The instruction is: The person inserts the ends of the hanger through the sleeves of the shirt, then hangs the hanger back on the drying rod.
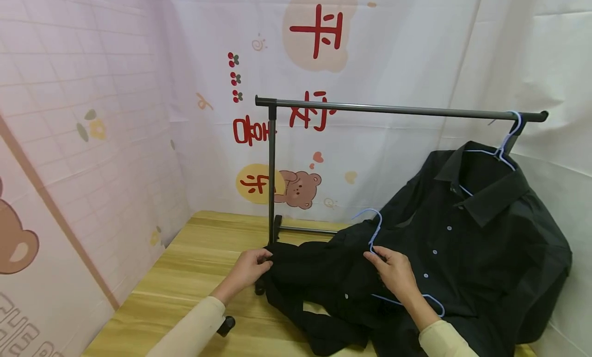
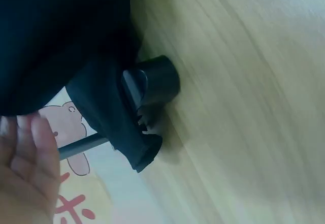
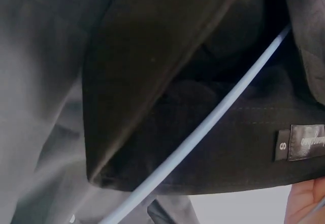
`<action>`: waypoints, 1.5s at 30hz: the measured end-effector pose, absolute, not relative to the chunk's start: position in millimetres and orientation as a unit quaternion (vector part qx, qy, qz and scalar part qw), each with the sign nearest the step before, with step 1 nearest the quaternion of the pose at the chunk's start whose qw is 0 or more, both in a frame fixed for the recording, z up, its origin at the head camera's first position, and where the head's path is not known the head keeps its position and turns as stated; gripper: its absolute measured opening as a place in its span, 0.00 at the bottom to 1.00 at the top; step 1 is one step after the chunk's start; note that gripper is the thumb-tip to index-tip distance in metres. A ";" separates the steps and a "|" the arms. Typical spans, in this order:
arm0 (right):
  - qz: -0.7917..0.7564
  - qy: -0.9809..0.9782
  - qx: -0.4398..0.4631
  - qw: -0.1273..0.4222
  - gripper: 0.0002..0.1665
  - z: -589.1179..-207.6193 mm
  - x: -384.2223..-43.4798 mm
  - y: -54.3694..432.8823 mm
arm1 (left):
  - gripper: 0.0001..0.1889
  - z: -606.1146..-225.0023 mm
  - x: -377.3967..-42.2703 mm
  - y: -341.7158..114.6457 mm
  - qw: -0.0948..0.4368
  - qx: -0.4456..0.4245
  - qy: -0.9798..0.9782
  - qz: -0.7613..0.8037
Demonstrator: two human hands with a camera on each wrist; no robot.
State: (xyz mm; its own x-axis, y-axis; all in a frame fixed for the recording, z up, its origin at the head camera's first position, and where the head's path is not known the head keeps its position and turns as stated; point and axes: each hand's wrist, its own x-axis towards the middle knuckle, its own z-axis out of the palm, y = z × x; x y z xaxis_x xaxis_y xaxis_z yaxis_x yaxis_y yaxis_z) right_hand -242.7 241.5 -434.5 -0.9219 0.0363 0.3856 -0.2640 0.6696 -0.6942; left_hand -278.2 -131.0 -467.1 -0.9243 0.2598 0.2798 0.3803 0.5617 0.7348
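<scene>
My left hand (image 1: 250,269) pinches the edge of a black shirt (image 1: 319,267), which is spread loosely over the wooden table. In the left wrist view its fingers (image 2: 40,137) lie against the dark cloth. My right hand (image 1: 393,272) grips a light blue hanger (image 1: 378,228) just below its hook, with finger and thumb. One arm of the hanger (image 3: 198,132) crosses the shirt's collar opening in the right wrist view, beside a sewn-in label (image 3: 307,141). Part of the hanger is hidden inside the cloth.
A dark metal clothes rack (image 1: 393,109) stands on the wooden table (image 1: 185,290). From its right end hangs another black button shirt (image 1: 495,249) on a light blue hanger (image 1: 515,128). A black rack foot (image 1: 226,326) sticks out near my left forearm. Printed curtains (image 1: 393,49) stand behind.
</scene>
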 end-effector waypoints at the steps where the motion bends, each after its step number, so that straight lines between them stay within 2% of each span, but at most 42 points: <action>1: 0.406 -0.893 0.064 0.185 0.15 -435.3 -242.9 241.7 | 0.07 -466.9 -277.8 -131.5 0.075 -0.180 -0.888 -0.417; 8: 0.401 -0.884 0.095 0.222 0.08 -433.0 -240.5 236.3 | 0.08 -472.5 -276.2 -133.8 0.108 -0.129 -0.940 -0.295; 20: 0.430 -0.881 0.040 0.192 0.16 -429.7 -238.5 246.4 | 0.06 -480.8 -281.1 -164.3 0.105 -0.068 -0.956 -0.265; 28: 0.421 -0.881 0.009 0.215 0.21 -423.3 -239.7 257.0 | 0.05 -485.5 -282.5 -186.2 0.098 -0.049 -0.957 -0.267; 39: 0.410 -0.884 -0.023 0.222 0.22 -434.8 -241.0 265.2 | 0.08 -491.4 -281.5 -225.1 0.103 -0.014 -0.930 -0.352; 45: 0.414 -0.882 -0.026 0.225 0.21 -441.5 -243.0 266.1 | 0.08 -490.4 -283.6 -242.5 0.032 0.021 -0.832 -0.553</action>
State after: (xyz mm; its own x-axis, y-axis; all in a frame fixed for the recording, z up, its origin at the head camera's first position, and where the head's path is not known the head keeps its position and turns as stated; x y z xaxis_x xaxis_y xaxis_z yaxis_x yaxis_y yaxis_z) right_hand -243.0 266.1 -441.5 -0.8970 0.2330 0.3756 -0.1400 0.6561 -0.7415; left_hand -283.6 -242.5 -490.4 -0.9971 -0.0701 0.0294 -0.0001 0.3876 0.9218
